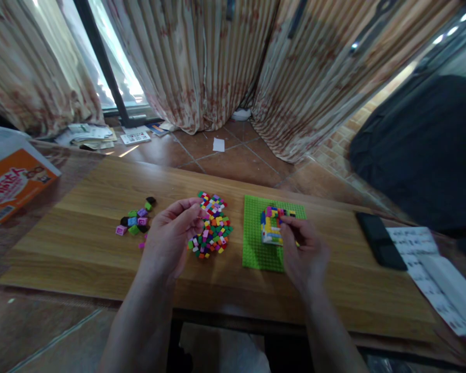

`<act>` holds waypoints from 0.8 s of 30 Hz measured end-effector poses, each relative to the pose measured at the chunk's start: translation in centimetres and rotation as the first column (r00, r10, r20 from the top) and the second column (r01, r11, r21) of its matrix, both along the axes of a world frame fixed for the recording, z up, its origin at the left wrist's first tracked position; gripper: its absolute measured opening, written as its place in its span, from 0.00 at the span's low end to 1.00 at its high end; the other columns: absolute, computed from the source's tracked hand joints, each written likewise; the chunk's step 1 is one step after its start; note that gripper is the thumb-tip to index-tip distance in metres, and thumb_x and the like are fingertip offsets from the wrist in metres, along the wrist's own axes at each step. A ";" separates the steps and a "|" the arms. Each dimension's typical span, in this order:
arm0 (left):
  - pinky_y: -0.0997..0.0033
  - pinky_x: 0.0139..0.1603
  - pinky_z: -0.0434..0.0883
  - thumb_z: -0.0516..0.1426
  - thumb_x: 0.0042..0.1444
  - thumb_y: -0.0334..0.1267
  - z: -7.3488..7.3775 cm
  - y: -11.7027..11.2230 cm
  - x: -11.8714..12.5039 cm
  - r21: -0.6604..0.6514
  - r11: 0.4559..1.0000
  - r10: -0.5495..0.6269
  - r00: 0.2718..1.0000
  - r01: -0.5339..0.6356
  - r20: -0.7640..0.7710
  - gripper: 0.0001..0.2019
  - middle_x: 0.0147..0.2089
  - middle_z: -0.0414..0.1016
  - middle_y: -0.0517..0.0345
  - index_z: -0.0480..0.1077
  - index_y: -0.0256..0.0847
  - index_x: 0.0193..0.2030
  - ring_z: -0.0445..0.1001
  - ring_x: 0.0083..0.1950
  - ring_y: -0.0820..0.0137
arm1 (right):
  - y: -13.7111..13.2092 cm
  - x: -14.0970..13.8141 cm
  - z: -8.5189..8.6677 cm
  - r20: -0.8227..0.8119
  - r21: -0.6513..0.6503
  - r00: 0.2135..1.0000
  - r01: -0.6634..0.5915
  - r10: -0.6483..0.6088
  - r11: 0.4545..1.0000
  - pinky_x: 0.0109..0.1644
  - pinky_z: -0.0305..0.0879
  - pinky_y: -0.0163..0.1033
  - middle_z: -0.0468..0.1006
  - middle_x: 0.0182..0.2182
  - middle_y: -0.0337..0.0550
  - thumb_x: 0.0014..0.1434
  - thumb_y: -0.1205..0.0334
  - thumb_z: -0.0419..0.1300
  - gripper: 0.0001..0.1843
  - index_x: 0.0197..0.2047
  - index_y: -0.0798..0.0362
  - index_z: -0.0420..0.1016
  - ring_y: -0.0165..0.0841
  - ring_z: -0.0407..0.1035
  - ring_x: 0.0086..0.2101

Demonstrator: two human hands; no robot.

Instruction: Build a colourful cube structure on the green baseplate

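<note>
A green baseplate [256,243] lies on the wooden table [101,248] and carries a small multicoloured brick build [271,225]. My right hand [305,251] rests at the build's right side, its fingers curled and pinched against the top edge of the build. A heap of tiny coloured bricks [213,225] lies left of the plate. My left hand [171,235] hovers over the heap's left edge, fingers bent together in a pinch; what they hold is too small to see. A smaller cluster of bigger bricks [135,221] sits further left.
A black phone [380,241] and a printed paper sheet [438,280] lie at the table's right end. An orange box [11,186] sits off the left end. Papers [89,135] lie on the tiled floor by the curtains. A dark bulky shape [423,150] stands at the right.
</note>
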State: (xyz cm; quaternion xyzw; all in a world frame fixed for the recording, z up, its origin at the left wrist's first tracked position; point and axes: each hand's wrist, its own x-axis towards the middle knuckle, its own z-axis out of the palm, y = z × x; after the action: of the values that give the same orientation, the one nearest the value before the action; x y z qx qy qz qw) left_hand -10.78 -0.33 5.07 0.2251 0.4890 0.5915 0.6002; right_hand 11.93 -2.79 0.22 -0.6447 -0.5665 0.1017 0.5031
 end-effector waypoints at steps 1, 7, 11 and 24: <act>0.84 0.26 0.66 0.68 0.39 0.34 0.0 0.0 0.0 0.001 1.000 0.002 1.000 -0.002 0.000 0.13 0.26 0.74 0.61 0.76 0.34 0.34 0.68 0.24 0.81 | 0.1 0.7 -0.1 -0.020 -0.016 0.999 0.036 -0.037 0.999 0.41 0.73 0.43 0.81 0.39 0.47 0.60 0.57 0.58 0.12 0.41 0.53 0.78 0.36 0.76 0.36; 0.83 0.26 0.66 0.67 0.39 0.35 -0.1 0.0 0.0 0.003 1.000 -0.010 1.000 0.010 -0.009 0.12 0.27 0.74 0.61 0.76 0.34 0.33 0.68 0.24 0.81 | 0.5 3.0 0.0 0.002 -0.113 0.989 0.147 -0.147 0.983 0.38 0.73 0.45 0.82 0.35 0.50 0.58 0.53 0.59 0.16 0.41 0.56 0.78 0.38 0.76 0.33; 0.83 0.26 0.66 0.67 0.39 0.34 0.1 0.1 0.1 -0.010 1.000 -0.010 1.000 0.009 -0.012 0.13 0.27 0.74 0.60 0.76 0.34 0.34 0.68 0.24 0.81 | 0.4 2.6 0.4 0.107 -0.135 0.986 0.143 -0.129 0.980 0.35 0.71 0.42 0.81 0.32 0.48 0.58 0.54 0.59 0.14 0.38 0.55 0.78 0.36 0.74 0.29; 0.81 0.27 0.66 0.67 0.39 0.34 0.3 0.0 0.0 -0.013 1.000 0.003 1.000 -0.003 -0.014 0.13 0.27 0.75 0.60 0.76 0.34 0.34 0.69 0.25 0.80 | 1.2 1.7 -0.2 0.407 -0.040 0.912 0.068 -0.046 0.997 0.36 0.68 0.41 0.77 0.33 0.47 0.62 0.60 0.53 0.12 0.37 0.54 0.77 0.34 0.71 0.30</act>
State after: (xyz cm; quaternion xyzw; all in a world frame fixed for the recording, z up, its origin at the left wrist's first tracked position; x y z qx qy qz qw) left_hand -10.77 -0.38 5.37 0.2245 0.4975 0.5877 0.5973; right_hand 13.64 -1.60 0.07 -0.6811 -0.6366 -0.0337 0.3603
